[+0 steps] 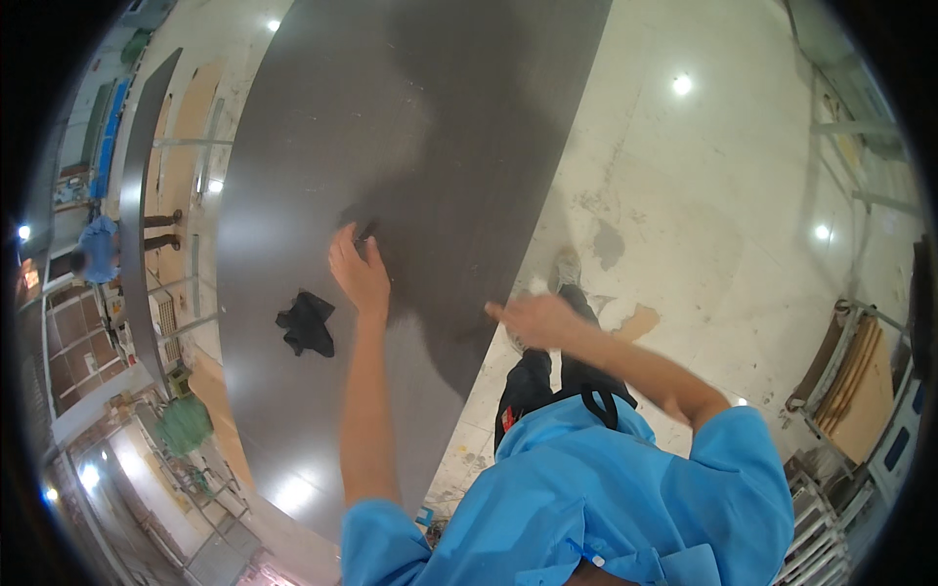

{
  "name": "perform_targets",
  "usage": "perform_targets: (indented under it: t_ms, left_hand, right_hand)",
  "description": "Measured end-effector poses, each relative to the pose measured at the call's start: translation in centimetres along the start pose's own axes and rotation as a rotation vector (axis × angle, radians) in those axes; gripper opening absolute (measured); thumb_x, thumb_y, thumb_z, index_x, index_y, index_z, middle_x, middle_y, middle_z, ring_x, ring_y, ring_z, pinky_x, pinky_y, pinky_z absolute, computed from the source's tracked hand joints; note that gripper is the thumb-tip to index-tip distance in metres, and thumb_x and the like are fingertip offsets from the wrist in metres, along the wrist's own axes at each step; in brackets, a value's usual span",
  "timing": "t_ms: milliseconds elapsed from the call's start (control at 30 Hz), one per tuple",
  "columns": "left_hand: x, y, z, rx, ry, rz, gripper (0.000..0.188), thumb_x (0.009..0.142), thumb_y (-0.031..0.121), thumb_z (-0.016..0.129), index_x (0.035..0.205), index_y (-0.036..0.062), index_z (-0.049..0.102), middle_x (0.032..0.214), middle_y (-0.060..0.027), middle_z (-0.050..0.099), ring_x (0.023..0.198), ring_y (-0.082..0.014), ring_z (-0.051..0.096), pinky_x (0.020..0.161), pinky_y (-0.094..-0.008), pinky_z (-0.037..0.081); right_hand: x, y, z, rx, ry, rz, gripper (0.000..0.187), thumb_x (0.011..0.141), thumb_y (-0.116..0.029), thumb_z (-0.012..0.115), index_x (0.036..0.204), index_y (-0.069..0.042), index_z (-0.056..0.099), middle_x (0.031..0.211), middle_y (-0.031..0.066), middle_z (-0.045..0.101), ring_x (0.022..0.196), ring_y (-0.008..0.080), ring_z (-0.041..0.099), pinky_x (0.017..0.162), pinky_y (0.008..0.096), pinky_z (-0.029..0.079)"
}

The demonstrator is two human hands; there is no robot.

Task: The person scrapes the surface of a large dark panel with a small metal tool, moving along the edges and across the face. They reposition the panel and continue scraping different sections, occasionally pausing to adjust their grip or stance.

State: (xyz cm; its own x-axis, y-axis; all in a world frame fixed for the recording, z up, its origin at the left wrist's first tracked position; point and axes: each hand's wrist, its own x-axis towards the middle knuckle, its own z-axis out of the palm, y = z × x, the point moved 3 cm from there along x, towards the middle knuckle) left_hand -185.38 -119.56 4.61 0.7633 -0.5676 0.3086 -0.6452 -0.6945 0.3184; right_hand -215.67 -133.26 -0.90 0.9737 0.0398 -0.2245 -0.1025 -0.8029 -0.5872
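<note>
A large dark grey panel (303, 176) with a smooth, slightly shiny face stretches away in front of me. Over its middle hovers my left hand (362, 273), thumb apart from the bent fingers. A small dark shape (368, 230) shows between thumb and fingertips; whether it is a thing or a shadow I cannot make out. My right hand (537, 319) is at the panel's right edge, smeared by motion, with one digit pointing left. A crumpled black cloth (309, 323) lies on the panel, left of my left forearm.
Pale floor (703, 205) with stains runs along the right. Boards (855, 381) lean in a rack at far right, above white metal bars (821, 527). Left, another long dark panel (140, 195) stands near a person in blue (101, 249); a green bundle (184, 423) lies lower.
</note>
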Motion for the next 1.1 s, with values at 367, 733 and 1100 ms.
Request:
perform_targets:
  t_ms: [367,733,1100]
  left_hand:
    - [-23.0,-6.4,-11.1,0.015,-0.063,-0.269,0.042,0.106,0.012,0.068,0.145,0.0018,0.059,0.142,-0.0188,0.062,0.133,-0.0401,0.057,0.113,-0.052,0.046]
    - [-34.9,-13.4,-17.6,0.071,-0.135,-0.472,0.042,0.108,0.016,0.064,0.148,0.0038,0.056,0.145,-0.0185,0.059,0.137,-0.0407,0.055,0.113,-0.0531,0.046]
    - [-41.5,-20.3,-19.9,0.218,-0.188,-0.453,0.052,0.114,0.028,0.053,0.16,0.0045,0.047,0.164,-0.0216,0.048,0.153,-0.0438,0.041,0.124,-0.0563,0.037]
  right_hand:
    - [2.3,9.2,-1.7,0.096,1.004,0.046,0.054,0.096,-0.007,0.067,0.149,-0.015,0.066,0.119,0.0073,0.078,0.094,0.0277,0.075,0.077,0.0404,0.062]
    - [0.8,4.6,2.9,-0.041,0.362,0.419,0.043,0.101,-0.017,0.064,0.142,-0.011,0.07,0.132,0.0137,0.076,0.113,0.0341,0.074,0.094,0.0471,0.06]
    - [-4.0,-16.7,16.0,0.046,0.159,0.103,0.049,0.105,-0.013,0.055,0.155,-0.01,0.054,0.112,0.0146,0.073,0.102,0.0333,0.074,0.081,0.0489,0.061]
